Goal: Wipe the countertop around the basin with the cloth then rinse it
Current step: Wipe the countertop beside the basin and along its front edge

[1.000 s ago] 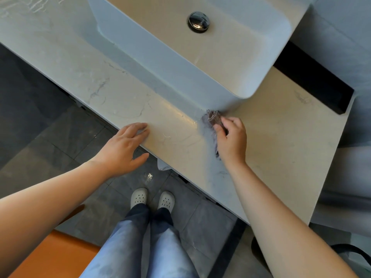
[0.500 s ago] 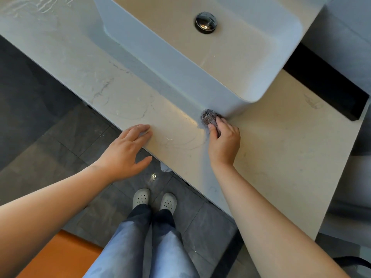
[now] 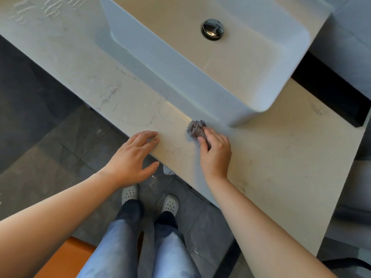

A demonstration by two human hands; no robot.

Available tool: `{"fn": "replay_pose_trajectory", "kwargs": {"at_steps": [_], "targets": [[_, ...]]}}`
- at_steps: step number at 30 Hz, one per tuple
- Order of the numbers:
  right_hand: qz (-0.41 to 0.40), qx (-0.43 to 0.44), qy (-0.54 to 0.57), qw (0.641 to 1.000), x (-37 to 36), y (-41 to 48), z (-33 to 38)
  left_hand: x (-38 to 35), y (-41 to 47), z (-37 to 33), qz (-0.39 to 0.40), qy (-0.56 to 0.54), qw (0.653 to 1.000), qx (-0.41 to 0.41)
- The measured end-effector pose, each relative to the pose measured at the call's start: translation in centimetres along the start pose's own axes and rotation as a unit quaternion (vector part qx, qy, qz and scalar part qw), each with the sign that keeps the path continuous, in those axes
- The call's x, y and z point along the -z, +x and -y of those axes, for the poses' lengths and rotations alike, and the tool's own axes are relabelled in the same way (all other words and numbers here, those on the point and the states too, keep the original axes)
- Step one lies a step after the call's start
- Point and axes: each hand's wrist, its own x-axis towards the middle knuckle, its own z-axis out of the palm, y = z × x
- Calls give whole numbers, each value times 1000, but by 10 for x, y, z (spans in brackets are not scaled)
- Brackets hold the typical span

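A crumpled grey cloth (image 3: 196, 128) lies pressed on the pale marble countertop (image 3: 281, 157), just in front of the white rectangular basin (image 3: 180, 77) near its front right corner. My right hand (image 3: 215, 153) is shut on the cloth, and part of the cloth is hidden under the fingers. My left hand (image 3: 133, 159) rests flat on the counter's front edge, fingers apart, holding nothing. A chrome drain plug (image 3: 213, 30) sits in the basin's floor.
A dark gap (image 3: 329, 93) runs along the back right of the counter. Below the counter's edge are grey floor tiles (image 3: 50, 153), my legs in jeans and pale clogs (image 3: 130, 192), and an orange surface (image 3: 66, 255) at the lower left.
My right hand has slid the cloth leftward along the basin's front, away from its corner. My left hand has stayed on the counter's edge.
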Motion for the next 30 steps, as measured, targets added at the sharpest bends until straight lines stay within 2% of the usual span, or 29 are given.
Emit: {"fn": "replay_pose_trajectory", "kwargs": {"at_steps": [6, 13, 20, 25, 30], "targets": [[25, -24, 14, 999, -2, -55, 33, 25, 2, 20, -27, 16, 999, 19], [99, -52, 94, 989, 2, -88, 70, 44, 11, 56, 4, 67, 997, 45], [-61, -115, 77, 989, 26, -28, 61, 49, 13, 72, 40, 88, 995, 23], [-45, -142, 9, 989, 12, 33, 23, 46, 13, 77, 36, 103, 994, 9], [-67, -159, 22, 985, -10, 35, 21, 44, 13, 80, 38, 104, 994, 4]]}}
